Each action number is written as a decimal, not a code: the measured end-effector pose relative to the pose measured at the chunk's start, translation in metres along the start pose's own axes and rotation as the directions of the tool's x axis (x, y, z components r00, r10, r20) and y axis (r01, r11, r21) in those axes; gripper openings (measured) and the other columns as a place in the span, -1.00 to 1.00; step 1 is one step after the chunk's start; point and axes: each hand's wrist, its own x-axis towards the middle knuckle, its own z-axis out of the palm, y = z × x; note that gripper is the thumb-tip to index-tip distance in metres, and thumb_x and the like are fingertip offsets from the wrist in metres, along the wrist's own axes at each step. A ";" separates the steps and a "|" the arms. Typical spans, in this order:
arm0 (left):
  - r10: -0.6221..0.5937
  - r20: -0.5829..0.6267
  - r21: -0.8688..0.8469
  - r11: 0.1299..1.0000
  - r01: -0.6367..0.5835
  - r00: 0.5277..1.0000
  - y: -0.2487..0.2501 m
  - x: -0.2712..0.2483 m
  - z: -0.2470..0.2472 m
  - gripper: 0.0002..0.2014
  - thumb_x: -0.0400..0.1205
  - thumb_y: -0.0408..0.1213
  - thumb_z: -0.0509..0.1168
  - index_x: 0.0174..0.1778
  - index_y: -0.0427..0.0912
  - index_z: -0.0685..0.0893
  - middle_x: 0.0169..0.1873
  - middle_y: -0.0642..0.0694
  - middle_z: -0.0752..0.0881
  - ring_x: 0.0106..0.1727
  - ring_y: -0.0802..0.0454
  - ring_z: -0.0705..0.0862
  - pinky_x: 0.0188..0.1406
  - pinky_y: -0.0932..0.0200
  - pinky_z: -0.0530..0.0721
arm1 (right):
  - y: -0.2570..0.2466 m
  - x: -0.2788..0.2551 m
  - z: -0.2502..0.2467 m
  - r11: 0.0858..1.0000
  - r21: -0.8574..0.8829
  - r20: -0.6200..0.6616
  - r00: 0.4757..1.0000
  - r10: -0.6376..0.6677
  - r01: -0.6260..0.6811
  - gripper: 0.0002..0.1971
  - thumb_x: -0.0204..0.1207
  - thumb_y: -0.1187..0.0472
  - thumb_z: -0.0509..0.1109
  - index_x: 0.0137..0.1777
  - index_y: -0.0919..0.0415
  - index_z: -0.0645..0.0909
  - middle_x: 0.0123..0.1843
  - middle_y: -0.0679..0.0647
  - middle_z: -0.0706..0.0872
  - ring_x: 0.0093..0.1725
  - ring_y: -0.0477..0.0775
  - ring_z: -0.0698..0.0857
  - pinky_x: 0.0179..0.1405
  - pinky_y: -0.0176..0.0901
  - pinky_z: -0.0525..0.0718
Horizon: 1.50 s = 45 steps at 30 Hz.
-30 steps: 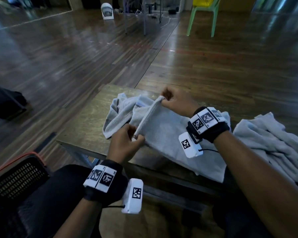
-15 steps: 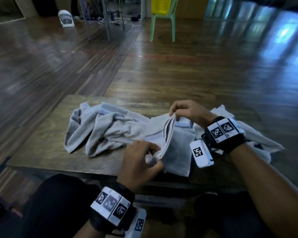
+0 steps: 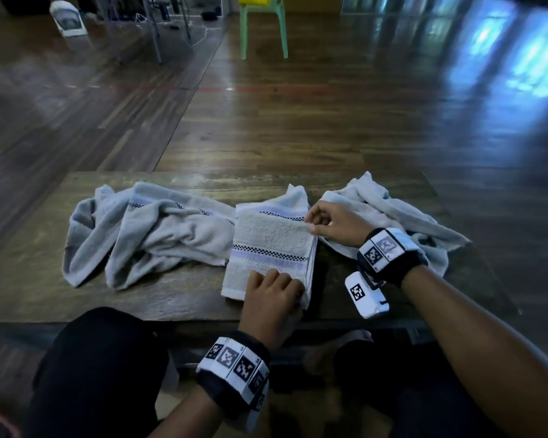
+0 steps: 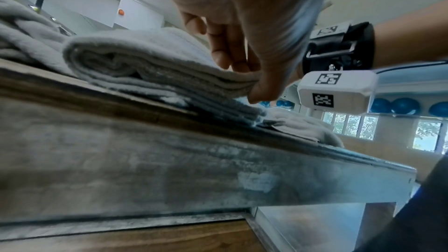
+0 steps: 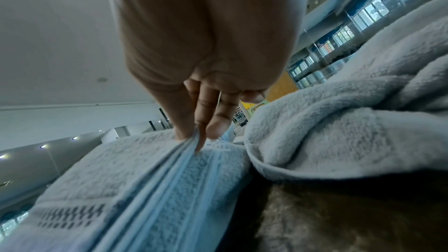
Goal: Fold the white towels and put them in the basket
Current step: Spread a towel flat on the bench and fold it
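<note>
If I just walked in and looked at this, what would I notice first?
Probably the folded towel in the middle of the table, with its checkered and purple stripes. The left hand grips its near corner and the right hand pinches its far right edge. Next you'd notice the crumpled towels on either side, a big heap on the left and another on the right.

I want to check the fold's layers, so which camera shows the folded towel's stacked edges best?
The left wrist view: the folded towel shows its stacked layers side-on. The head view shows only its top face; the right wrist view shows one pinched edge, blurred.
</note>
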 end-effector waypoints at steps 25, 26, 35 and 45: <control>-0.155 -0.011 -0.073 0.985 0.154 0.988 -0.014 0.019 -0.021 -0.71 0.33 0.10 0.21 -0.16 0.06 0.64 -0.20 0.12 0.65 -0.07 0.02 0.59 -0.08 0.08 0.28 | 0.014 0.001 0.001 0.955 -0.281 0.208 0.965 0.160 -0.098 -0.54 0.59 0.00 0.29 -0.11 0.52 0.61 -0.24 0.29 0.59 -0.23 0.12 0.51 -0.14 -0.06 0.40; -0.163 -0.029 -0.062 0.985 0.161 0.986 -0.021 0.028 -0.025 -0.67 0.36 0.11 0.16 -0.09 0.05 0.64 -0.14 0.10 0.65 -0.02 0.00 0.59 -0.04 0.07 0.28 | 0.014 0.000 0.001 0.958 -0.271 0.209 0.965 0.157 -0.097 -0.52 0.59 0.01 0.30 -0.19 0.55 0.57 -0.30 0.27 0.50 -0.28 0.13 0.46 -0.19 -0.07 0.35; -0.097 0.372 -0.051 0.991 0.125 0.923 -0.067 0.117 -0.074 -0.47 0.47 0.16 0.32 0.37 0.16 0.51 0.27 0.09 0.59 0.48 0.05 0.26 0.42 -0.16 0.04 | -0.027 -0.027 -0.009 0.992 -0.113 -0.052 0.997 -0.065 0.059 -0.85 0.47 0.19 0.44 -0.06 0.27 0.65 -0.13 0.17 0.73 -0.12 0.11 0.67 -0.06 -0.05 0.60; 0.040 0.247 -0.296 0.955 0.035 0.968 -0.084 0.109 -0.124 -0.82 0.37 0.10 0.39 -0.24 0.12 0.68 -0.24 0.24 0.72 -0.12 0.33 0.60 0.04 0.16 0.18 | -0.054 -0.041 -0.007 0.955 -0.294 0.125 0.992 0.004 0.033 -0.55 0.35 -0.07 0.53 0.18 0.12 0.62 0.10 -0.04 0.71 0.11 -0.05 0.64 0.36 0.11 0.45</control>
